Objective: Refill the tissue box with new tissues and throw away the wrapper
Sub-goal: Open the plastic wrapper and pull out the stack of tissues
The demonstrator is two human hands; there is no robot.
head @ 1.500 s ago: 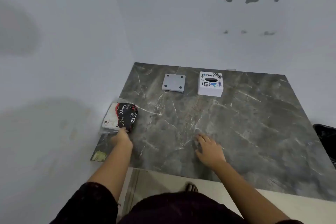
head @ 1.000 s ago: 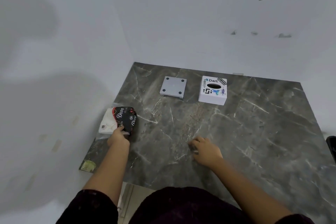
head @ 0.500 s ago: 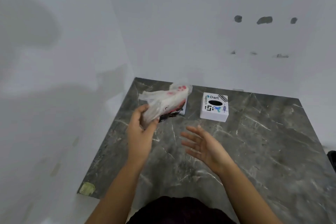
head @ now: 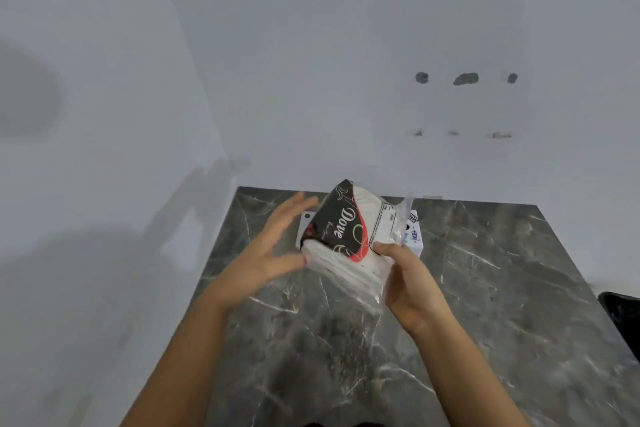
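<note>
A pack of tissues in a black, red and white plastic wrapper is held up above the grey marble table. My right hand grips its right lower side. My left hand touches its left edge with the thumb, its fingers spread and flat. Behind the pack only the right corner of the white tissue box shows. A corner of the flat grey box lid peeks out between my left fingers and the pack.
White walls close the table at the back and on the left. A black bin shows at the right edge, beyond the table's side.
My left hand lifted the pack from the table's left edge and brought it to the middle. My right hand rose from the table and took hold of it. The left hand's fingers have opened.
</note>
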